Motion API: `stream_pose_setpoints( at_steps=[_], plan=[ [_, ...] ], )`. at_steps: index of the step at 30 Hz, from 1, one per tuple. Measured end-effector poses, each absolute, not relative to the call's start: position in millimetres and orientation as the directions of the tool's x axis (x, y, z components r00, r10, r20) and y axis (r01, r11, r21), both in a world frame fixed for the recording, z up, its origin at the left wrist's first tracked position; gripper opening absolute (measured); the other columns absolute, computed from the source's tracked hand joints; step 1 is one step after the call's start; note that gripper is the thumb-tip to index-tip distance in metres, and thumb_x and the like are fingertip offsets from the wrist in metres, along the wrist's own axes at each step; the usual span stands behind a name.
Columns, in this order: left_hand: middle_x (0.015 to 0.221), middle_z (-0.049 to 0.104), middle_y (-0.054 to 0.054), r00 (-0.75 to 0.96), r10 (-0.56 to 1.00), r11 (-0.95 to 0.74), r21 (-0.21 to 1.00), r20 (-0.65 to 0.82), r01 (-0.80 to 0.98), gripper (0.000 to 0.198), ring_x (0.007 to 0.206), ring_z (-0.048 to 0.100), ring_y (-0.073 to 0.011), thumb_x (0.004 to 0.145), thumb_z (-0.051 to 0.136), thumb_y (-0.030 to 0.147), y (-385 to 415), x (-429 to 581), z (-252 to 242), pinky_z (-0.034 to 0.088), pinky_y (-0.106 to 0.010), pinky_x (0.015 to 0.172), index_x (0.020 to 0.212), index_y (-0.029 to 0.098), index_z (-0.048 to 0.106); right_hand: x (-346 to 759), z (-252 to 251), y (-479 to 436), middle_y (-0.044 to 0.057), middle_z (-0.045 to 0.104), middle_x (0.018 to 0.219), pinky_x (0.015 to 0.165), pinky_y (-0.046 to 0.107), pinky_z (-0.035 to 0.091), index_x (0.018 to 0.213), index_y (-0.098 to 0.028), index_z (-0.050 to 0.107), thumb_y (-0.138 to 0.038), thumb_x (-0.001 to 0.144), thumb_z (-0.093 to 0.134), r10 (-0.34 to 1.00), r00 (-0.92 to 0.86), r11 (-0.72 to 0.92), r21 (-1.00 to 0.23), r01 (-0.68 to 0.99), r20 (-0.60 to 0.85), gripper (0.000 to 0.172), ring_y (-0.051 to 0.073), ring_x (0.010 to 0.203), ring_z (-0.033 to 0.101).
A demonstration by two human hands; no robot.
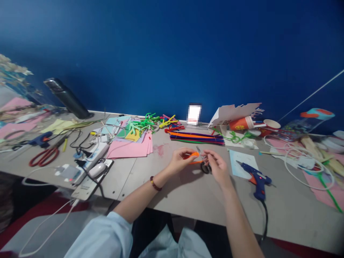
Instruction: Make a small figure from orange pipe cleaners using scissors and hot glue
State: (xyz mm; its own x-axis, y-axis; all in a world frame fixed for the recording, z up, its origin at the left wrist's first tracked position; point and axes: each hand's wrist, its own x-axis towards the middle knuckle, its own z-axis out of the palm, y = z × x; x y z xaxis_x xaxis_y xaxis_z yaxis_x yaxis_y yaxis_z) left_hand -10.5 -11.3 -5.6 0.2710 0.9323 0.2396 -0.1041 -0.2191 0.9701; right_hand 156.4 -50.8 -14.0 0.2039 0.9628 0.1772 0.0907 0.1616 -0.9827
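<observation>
Just in front of me, above the table, my left hand (182, 158) is closed on a bent orange pipe cleaner (195, 154). A lower strand of it runs across toward my right hand (215, 164), whose thumb and fingers are pinched together at its end. Between and below the hands are small scissors (205, 168) with dark handles, their metal blades pointing away from me. My right fingers partly cover them. Beyond my hands lies a bundle of pipe cleaners (197, 138) in purple, orange, red and green.
A blue glue gun (256, 179) lies on a light blue sheet to the right. Pink paper (129, 148), a power strip (92, 161) and red-handled scissors (44, 156) are on the left. At the back, a lit phone (194, 114) leans near the wall beside paper cups (242, 123).
</observation>
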Motion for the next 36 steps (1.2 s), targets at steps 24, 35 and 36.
stream_pose_setpoints(
  at_steps=[24, 35, 36],
  plan=[
    [0.091, 0.068, -0.011, 0.425, 0.868, -0.221, 0.966, 0.257, -0.134, 0.026, 0.085, 0.064, -0.0184, 0.072, 0.072, 0.038, -10.4, -12.8, -10.9, 0.054, -0.03, 0.077, 0.084, 0.015, 0.071, 148.6, -12.7, -58.7, 0.004, 0.071, 0.091, 0.076, 0.034, 0.052, 0.118, -0.025, 0.049, -0.045, 0.082, 0.058, 0.975, 0.19, 0.144, -0.98, -0.139, 0.117, 0.042, 0.018, 0.076, 0.067],
    [0.093, 0.067, -0.01, 0.436, 0.877, -0.153, 0.977, 0.204, -0.15, 0.026, 0.085, 0.064, -0.0168, 0.07, 0.073, 0.036, -13.5, -12.4, -7.2, 0.052, -0.03, 0.08, 0.084, 0.014, 0.071, 149.0, -9.2, -57.7, 0.002, 0.063, 0.067, 0.061, 0.028, 0.048, 0.074, -0.02, 0.059, -0.053, 0.078, 0.057, 0.913, 0.386, 0.113, -0.991, 0.07, 0.131, 0.034, 0.015, 0.061, 0.058],
    [0.093, 0.068, -0.01, 0.434, 0.877, -0.154, 0.977, 0.205, -0.149, 0.026, 0.085, 0.064, -0.0169, 0.069, 0.074, 0.036, -13.5, -12.4, -7.1, 0.053, -0.03, 0.08, 0.083, 0.014, 0.071, 148.8, -8.3, -58.6, 0.001, 0.061, 0.065, 0.06, 0.027, 0.046, 0.07, -0.02, 0.057, -0.053, 0.081, 0.053, 0.913, 0.379, 0.126, -0.987, 0.099, 0.154, 0.035, 0.014, 0.06, 0.056]
  ],
)
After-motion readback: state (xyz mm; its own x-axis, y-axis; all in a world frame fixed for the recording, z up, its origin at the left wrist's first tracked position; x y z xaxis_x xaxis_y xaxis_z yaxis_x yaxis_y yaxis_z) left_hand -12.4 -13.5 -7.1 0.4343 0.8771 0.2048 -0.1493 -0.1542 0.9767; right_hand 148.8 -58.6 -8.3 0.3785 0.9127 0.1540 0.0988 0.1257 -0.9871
